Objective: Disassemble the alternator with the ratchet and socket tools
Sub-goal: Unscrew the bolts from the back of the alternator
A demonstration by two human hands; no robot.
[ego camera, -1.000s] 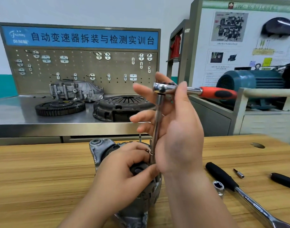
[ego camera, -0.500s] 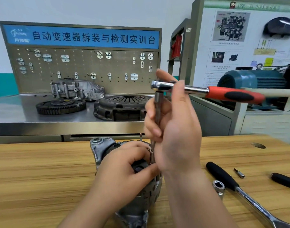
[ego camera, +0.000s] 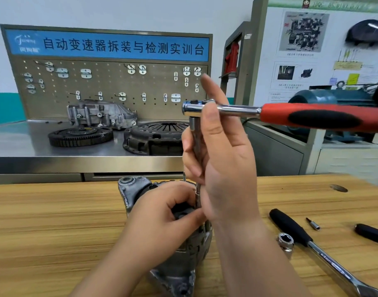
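The grey alternator [ego camera: 132,189] lies on the wooden table [ego camera: 44,221] in front of me. My left hand [ego camera: 162,219] grips its top and covers much of it. A ratchet [ego camera: 301,116] with a red and black handle stands on a long extension bar [ego camera: 196,142] that runs down into the alternator. My right hand [ego camera: 224,159] curls its fingers round the extension bar, with the index finger raised past the ratchet head. The bar's lower end is hidden between my hands.
To the right on the table lie a long black-handled ratchet [ego camera: 291,228], a loose socket [ego camera: 286,241], a small bit [ego camera: 313,224] and another black handle [ego camera: 370,232]. Behind stands a steel bench [ego camera: 23,146] with a gear ring [ego camera: 80,137], clutch plate [ego camera: 156,137] and housing [ego camera: 100,114].
My right hand's fingers went from spread to curled round the extension bar. The red handle has swung towards me, now looming larger on the right. My left hand stays on the alternator.
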